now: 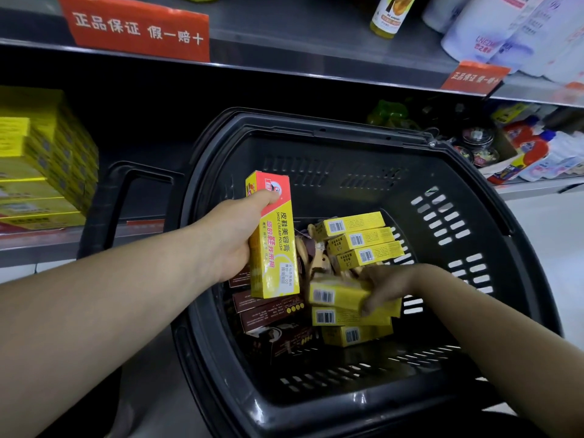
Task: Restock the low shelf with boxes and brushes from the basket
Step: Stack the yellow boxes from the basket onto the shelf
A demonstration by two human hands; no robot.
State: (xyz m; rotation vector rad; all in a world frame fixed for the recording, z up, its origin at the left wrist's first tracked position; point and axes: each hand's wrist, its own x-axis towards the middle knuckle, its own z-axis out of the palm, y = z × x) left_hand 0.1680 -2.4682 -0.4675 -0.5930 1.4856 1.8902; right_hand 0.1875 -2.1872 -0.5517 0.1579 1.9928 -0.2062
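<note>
Over a black basket (316, 159) drawn up to the low shelf (38, 245), a person restocks shoe polish. At the basket's 9 o'clock, the left hand (227, 245) grips an upright polish box (273, 235), thumb pressed on its red top and fingers wrapped behind, so that it hangs clear above the goods below. At 4 o'clock, the right hand (384, 287) curls round the end of a yellow box (335, 294) that lies topmost on a pile (350, 317) of similar ones. Whether it has come free of the box beneath cannot be told. Brown boxes (268, 311) lie at 7 o'clock, and what look like wooden brushes (316, 257) sit half buried at the centre. A stack (47, 165) of yellow cartons stands on the shelf, at 9 o'clock in the view.

The likely trouble lies in the grips. The polish box is held near one end, so a quick swing toward the shelf could let it pivot and slip, falling back among the goods or to the floor. The right hand's lift may drag a neighbouring box and tip the pile. With both hands loaded, a careless reach could also nudge the stack.
</note>
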